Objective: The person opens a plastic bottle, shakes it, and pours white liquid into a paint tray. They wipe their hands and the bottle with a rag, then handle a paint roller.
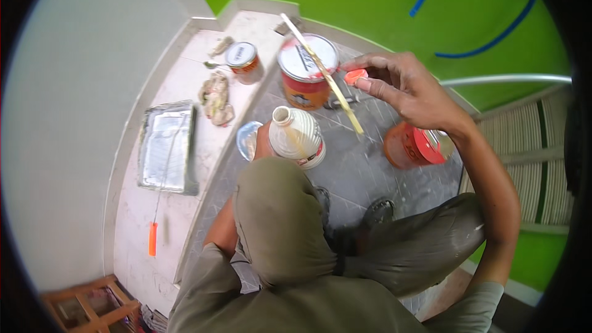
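Observation:
A small orange-red cap (356,76) is pinched between the thumb and fingers of my right hand (404,86), raised at the right of the paint can. My left hand (263,142) grips the far-left side of a white ribbed plastic bottle (299,135); its fingers are mostly hidden behind the bottle and my knee. The bottle has an uncapped mouth, a slight tilt and a yellowish drip down its side. Behind it stands a large paint can (305,80) with a stained white lid. Across that lid lies a pale wooden stick (324,71), its near end jutting past the rim.
A red tub (414,146) sits right on the grey tiles (345,139). Beside the bottle is a blue-white bowl (248,139). On the ledge (132,234) are a small can (244,61), a crumpled rag (216,98), and a paint tray (166,148) with an orange-handled roller (153,238).

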Demonstrator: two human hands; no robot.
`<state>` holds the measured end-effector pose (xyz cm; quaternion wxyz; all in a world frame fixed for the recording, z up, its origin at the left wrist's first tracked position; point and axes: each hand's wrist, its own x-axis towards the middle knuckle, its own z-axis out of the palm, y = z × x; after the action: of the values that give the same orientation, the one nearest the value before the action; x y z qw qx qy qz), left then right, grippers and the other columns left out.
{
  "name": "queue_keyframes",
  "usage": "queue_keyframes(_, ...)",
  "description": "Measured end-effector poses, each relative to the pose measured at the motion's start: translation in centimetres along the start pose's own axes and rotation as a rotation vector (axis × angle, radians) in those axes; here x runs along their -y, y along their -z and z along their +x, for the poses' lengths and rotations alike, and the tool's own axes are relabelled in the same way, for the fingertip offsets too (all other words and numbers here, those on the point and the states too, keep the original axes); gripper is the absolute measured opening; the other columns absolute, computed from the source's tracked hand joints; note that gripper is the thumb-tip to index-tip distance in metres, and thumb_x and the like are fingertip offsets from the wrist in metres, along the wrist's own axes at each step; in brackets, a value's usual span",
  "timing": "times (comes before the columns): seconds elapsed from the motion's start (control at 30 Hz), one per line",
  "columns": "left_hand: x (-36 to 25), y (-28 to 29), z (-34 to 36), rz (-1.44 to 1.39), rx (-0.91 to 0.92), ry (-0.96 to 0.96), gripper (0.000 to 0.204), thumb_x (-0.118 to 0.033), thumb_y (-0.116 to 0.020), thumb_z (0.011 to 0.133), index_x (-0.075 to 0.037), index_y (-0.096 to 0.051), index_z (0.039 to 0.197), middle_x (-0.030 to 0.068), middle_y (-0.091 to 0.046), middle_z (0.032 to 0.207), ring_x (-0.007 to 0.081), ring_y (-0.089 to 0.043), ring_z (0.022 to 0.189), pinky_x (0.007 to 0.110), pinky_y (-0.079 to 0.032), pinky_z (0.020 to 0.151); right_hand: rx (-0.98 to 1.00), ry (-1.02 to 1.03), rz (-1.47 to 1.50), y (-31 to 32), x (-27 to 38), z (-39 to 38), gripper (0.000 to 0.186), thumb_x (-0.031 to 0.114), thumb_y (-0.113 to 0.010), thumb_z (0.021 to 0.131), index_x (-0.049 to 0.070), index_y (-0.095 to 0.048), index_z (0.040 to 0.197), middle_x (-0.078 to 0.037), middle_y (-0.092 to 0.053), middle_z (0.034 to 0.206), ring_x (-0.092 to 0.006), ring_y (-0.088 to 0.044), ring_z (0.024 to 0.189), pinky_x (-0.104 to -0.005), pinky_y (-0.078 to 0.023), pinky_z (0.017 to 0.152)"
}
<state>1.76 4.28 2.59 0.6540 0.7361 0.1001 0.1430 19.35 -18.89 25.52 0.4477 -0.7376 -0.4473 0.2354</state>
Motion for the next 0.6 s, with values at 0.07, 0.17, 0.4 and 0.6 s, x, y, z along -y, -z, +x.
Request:
queue_keyframes(0.07, -3.6, 3.7, 1.8, -0.069, 0.034, -0.159, 0.099, -0.019, -0.096, 0.055, -0.001, -0.050, 0.140, 0.0098, -0.064, 0.127, 0.0204, -0.061, 0.118, 0.036, -0.046, 0.106, 0.025, 0.051, 0.159, -0.7, 1.6, 2.0, 0.040, 0.018, -0.069, 0.099, -0.005, -0.063, 0.131, -0.010, -0.069, 0.120, -0.0169, -0.065, 0.110, -0.0330, -0.051, 0.100)
queue_keyframes(0.17, -7.3, 7.0, 4.1, -0.252, 0.183, -0.111, 0.105, -0.020, -0.095, 0.047, -0.001, -0.050, 0.140, 0.0077, -0.064, 0.127, 0.0206, -0.061, 0.117, 0.035, -0.046, 0.105, -0.032, 0.204, 0.267, -0.5, 2.6, 3.7, 0.043, 0.018, -0.072, 0.096, -0.003, -0.063, 0.133, -0.011, -0.069, 0.123, -0.0182, -0.064, 0.112, -0.0345, -0.051, 0.101)
queue_keyframes(0.4, -15.0, 9.3, 8.4, -0.134, 0.341, -0.152, 0.111, -0.015, -0.095, 0.045, 0.000, -0.046, 0.143, 0.0101, -0.059, 0.132, 0.0216, -0.056, 0.125, 0.038, -0.042, 0.110, 0.136, 0.238, 0.392, 1.0, 5.8, 1.8, 0.078, 0.012, -0.072, 0.092, 0.007, -0.034, 0.160, -0.007, -0.073, 0.078, -0.0060, -0.055, 0.055, -0.0214, -0.044, 0.053)
queue_keyframes(0.6, -18.3, 5.3, 10.5, 0.087, 0.387, -0.388, 0.096, -0.021, -0.098, 0.047, 0.001, -0.058, 0.132, 0.0071, -0.067, 0.120, 0.0173, -0.063, 0.112, 0.034, -0.048, 0.101, 0.340, 0.149, 0.457, 2.6, 6.6, 0.8, 0.097, 0.005, -0.070, 0.090, 0.014, -0.011, 0.167, -0.008, -0.072, 0.078, -0.0095, -0.067, 0.064, -0.0228, -0.046, 0.053)
